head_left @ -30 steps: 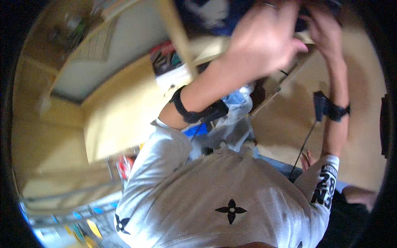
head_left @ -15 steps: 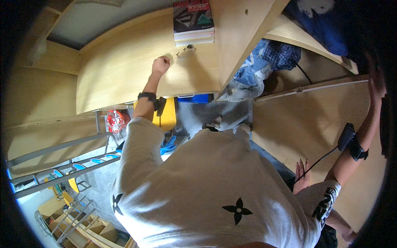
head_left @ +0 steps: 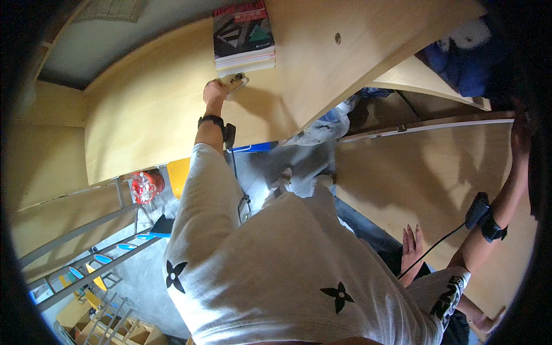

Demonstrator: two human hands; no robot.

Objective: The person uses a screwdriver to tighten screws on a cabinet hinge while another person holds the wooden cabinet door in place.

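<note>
The small looped item, pale with a dark knob, lies on the wooden worktop, just below the book stack. It is too small to name more closely. The left hand is beside it, with the item at about two o'clock. That hand's grip looks curled, its fingertips towards the item; whether it touches or has hold of it, I cannot tell. If the fingers close on only one end, the loop could twist away or slide under the books. A high approach might nudge the stack, which stands near at one o'clock.

At six o'clock from the hand, a black wristband carries a boxy module that could scrape the wood if the wrist drops.

Far off at three o'clock, the right hand is dark at the rim of the view, near the upright wooden panel; how far its grip is open, and on what, I cannot tell. From its forearm a black cable runs down towards eight o'clock, close to another person's hand. A sudden pull there might snag it.
</note>
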